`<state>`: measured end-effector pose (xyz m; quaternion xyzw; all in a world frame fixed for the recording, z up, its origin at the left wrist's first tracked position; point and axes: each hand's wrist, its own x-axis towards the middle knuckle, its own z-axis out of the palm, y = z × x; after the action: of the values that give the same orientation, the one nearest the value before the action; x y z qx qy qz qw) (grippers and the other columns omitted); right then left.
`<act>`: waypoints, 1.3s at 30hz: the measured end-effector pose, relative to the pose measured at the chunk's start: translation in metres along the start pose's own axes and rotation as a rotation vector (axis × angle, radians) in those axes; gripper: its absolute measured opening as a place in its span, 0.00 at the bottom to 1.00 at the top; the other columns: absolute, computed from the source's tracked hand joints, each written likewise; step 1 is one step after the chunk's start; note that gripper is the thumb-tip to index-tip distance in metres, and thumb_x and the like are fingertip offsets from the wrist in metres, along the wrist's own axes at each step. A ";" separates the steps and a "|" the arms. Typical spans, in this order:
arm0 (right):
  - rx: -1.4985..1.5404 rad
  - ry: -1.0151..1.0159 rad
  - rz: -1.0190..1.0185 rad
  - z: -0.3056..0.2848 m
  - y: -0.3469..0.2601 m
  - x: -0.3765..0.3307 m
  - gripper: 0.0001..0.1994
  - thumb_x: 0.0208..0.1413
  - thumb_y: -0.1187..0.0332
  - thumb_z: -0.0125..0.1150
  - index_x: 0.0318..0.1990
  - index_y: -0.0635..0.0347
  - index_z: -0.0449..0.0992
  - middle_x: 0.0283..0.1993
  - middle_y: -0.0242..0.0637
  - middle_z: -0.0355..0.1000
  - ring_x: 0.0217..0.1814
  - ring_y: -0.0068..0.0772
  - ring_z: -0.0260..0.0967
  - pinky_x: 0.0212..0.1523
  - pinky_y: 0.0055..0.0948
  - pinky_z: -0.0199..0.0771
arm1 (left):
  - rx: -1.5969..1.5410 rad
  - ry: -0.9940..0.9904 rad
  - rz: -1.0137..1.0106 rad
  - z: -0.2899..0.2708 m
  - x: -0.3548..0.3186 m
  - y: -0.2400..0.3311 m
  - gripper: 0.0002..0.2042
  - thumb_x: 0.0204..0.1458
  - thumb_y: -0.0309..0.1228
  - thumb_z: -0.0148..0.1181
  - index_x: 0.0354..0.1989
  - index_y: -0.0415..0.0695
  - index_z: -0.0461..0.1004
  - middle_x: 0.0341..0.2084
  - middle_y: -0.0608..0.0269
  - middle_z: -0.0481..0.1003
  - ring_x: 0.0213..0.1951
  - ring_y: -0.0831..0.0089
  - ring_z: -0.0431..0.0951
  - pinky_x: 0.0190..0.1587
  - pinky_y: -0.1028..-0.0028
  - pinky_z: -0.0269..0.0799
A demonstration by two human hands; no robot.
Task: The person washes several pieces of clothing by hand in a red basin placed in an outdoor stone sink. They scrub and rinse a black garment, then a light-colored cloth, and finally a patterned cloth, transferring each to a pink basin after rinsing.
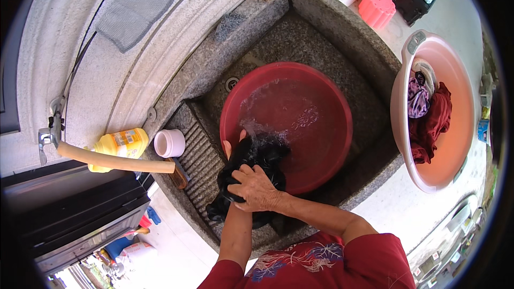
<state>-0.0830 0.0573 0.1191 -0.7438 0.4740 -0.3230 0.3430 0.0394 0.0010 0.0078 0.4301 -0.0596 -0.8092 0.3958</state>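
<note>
One bunched-up black cloth point(270, 155) is draped from the ridged washboard point(198, 163) over the near-left rim of the red basin point(340, 85), and I'd say it's mid hand-wash. Right hand point(256, 187) has its fingers curled around a fold, while the left hand point(228, 149) is mostly buried under the fabric with fingertips poking out, so can't tell how firmly it's gripping. Next move probably calls for a steady hold so nothing slips loose.
</note>
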 end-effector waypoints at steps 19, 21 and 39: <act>-0.185 0.416 0.549 -0.015 0.116 0.035 0.16 0.46 0.54 0.55 0.27 0.58 0.77 0.27 0.46 0.73 0.31 0.51 0.72 0.32 0.45 0.73 | 0.325 0.344 -0.024 0.074 -0.028 -0.020 0.24 0.58 0.44 0.47 0.57 0.41 0.63 0.51 0.56 0.69 0.54 0.63 0.68 0.58 0.61 0.65; -0.193 0.240 0.881 -0.041 0.165 -0.003 0.25 0.45 0.52 0.56 0.51 0.51 0.66 0.50 0.55 0.64 0.49 0.61 0.66 0.44 0.53 0.70 | 0.106 0.143 0.011 0.056 -0.024 -0.011 0.33 0.53 0.54 0.49 0.62 0.45 0.56 0.61 0.55 0.56 0.60 0.59 0.59 0.61 0.52 0.55; -0.042 0.166 -0.019 0.015 0.015 0.003 0.13 0.32 0.56 0.68 0.23 0.49 0.73 0.25 0.32 0.61 0.29 0.32 0.61 0.25 0.33 0.57 | -0.063 0.219 0.067 0.057 -0.062 -0.010 0.28 0.55 0.54 0.46 0.55 0.45 0.64 0.47 0.59 0.70 0.47 0.62 0.72 0.50 0.61 0.70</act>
<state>-0.0773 0.0526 0.0992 -0.7261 0.5002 -0.3769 0.2840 0.0112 0.0372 0.0791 0.5010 -0.0047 -0.7451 0.4403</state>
